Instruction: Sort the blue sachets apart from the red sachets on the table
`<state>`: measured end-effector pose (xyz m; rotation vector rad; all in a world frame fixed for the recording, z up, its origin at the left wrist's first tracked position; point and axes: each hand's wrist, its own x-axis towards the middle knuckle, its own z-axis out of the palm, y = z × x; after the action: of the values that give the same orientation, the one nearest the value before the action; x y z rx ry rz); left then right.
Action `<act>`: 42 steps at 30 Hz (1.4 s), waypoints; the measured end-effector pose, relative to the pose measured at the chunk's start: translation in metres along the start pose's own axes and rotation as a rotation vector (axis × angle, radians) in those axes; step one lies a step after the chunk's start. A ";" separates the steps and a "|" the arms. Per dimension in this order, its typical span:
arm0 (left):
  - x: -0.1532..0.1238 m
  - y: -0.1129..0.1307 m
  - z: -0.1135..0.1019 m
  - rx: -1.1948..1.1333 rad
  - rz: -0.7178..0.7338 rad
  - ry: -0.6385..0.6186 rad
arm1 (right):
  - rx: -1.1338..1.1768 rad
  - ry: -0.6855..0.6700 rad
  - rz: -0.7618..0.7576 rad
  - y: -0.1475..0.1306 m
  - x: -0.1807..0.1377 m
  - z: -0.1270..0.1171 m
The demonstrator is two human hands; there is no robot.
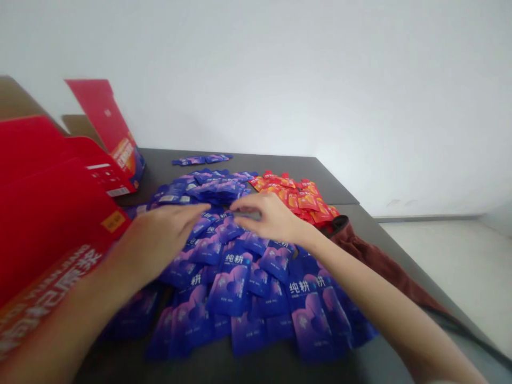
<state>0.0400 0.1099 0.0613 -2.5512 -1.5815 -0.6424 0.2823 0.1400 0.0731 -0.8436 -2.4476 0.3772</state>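
Observation:
A broad heap of blue-purple pouches [232, 285] with white lettering lies on the dark table. Over its left part reaches my left hand [170, 229], slightly blurred, fingers stretched toward the middle; I see nothing held in it. My right hand [270, 216] hovers above the heap's centre, thumb and fingers apart with a visible gap between them. Both sets of fingertips point toward each other, close to the pouches; whether they touch them I cannot tell. Red-orange pouches [308, 200] form a smaller pile just beyond my right hand.
A large red carton [52, 213] stands at the left, near my left forearm, with another open red box [116, 133] behind it. Two blue pouches [202, 159] lie at the table's back. Brown cloth [372, 256] runs along the right edge. A white wall [260, 74] rises behind.

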 end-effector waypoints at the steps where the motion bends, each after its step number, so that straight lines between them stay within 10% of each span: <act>1: -0.025 0.006 -0.002 -0.008 0.029 -0.040 | 0.042 -0.064 -0.003 -0.013 -0.021 -0.002; 7: -0.123 0.013 0.025 -0.042 -0.085 -0.204 | -0.133 -0.401 0.047 -0.060 -0.084 0.025; 15: -0.088 -0.008 0.026 -0.020 -0.069 -0.284 | -0.219 -0.414 0.084 -0.055 -0.049 0.049; 27: -0.126 -0.027 0.040 0.050 -0.114 -0.236 | -0.464 -0.468 -0.156 -0.078 -0.073 0.059; 42: -0.104 -0.027 0.048 0.102 0.087 -0.239 | -0.464 -0.181 -0.281 -0.085 -0.100 0.028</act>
<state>-0.0086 0.0482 -0.0269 -2.6842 -1.5114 -0.2486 0.2920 0.0093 0.0464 -0.6453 -2.8257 -0.2389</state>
